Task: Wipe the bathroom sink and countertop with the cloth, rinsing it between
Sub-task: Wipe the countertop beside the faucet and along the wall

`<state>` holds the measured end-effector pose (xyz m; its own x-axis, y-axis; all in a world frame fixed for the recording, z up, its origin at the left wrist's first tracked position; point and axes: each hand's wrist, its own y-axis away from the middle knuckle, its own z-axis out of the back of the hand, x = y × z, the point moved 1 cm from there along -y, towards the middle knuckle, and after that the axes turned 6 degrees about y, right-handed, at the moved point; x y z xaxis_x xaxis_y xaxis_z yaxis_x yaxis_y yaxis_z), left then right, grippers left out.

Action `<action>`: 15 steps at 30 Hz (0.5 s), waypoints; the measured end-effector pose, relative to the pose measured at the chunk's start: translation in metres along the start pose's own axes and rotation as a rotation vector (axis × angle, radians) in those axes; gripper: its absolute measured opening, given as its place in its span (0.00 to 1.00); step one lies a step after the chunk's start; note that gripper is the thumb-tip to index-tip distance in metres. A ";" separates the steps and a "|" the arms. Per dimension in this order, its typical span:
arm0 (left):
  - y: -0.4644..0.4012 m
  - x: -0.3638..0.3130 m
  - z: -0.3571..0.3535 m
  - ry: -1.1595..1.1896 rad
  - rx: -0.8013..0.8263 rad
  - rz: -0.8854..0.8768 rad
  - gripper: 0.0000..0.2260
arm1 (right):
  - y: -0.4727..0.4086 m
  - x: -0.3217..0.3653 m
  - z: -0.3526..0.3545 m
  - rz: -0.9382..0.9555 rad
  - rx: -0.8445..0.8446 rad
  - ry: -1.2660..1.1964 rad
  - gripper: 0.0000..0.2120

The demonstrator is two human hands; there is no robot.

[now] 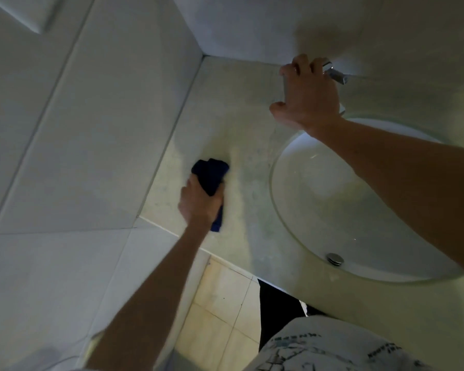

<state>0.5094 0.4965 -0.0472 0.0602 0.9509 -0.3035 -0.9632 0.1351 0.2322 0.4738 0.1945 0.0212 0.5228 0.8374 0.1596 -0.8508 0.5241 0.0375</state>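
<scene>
A dark blue cloth is bunched in my left hand, pressed flat on the pale countertop left of the basin. The round white sink lies to the right, with a chrome drain plug near its front. At the back of the sink, my right hand is wrapped over the chrome faucet, whose handle sticks out to the right. My right forearm crosses above the basin and hides part of it.
A tiled wall runs along the counter's left edge and meets the back wall in the corner. Beige floor tiles show below the counter's front edge, beside my patterned shorts.
</scene>
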 end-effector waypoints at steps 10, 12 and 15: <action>0.140 -0.097 -0.066 0.228 0.329 -0.131 0.20 | 0.001 -0.001 0.001 0.013 0.008 -0.014 0.30; 0.125 -0.085 -0.057 0.401 0.268 -0.034 0.18 | 0.002 -0.002 0.001 0.025 -0.001 -0.029 0.31; 0.083 -0.045 -0.026 0.517 0.056 0.075 0.19 | 0.002 -0.004 0.001 0.034 -0.003 -0.037 0.32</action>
<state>0.4199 0.4580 -0.0385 -0.1593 0.6989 -0.6973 -0.9436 0.0998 0.3157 0.4704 0.1918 0.0216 0.4914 0.8484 0.1967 -0.8678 0.4960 0.0287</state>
